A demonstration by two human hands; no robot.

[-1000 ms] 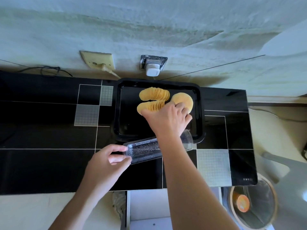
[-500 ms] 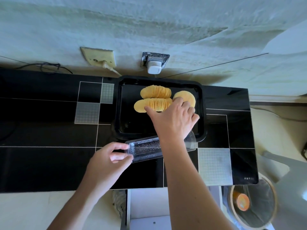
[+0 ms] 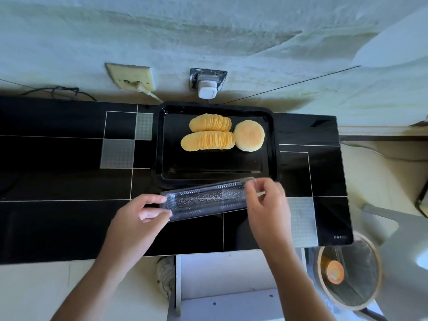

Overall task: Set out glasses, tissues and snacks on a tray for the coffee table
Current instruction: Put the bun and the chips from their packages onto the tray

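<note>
A black tray lies on the black glass table against the wall. Two fanned rows of yellow chips lie in the tray's far half, with one round flat chip stack to their right. Just in front of the tray, a long clear plastic chip container is empty and held level over the table. My left hand grips its left end. My right hand pinches its right end with the fingertips.
A beige wall socket with a plug and a white adapter sit on the wall behind the tray. A round bin holding an orange-capped item stands at the lower right. A white shelf unit is below the table's front edge.
My right hand has left the chips in the tray and come back to the right end of the clear container. The lower chip row now lies fanned out longer.
</note>
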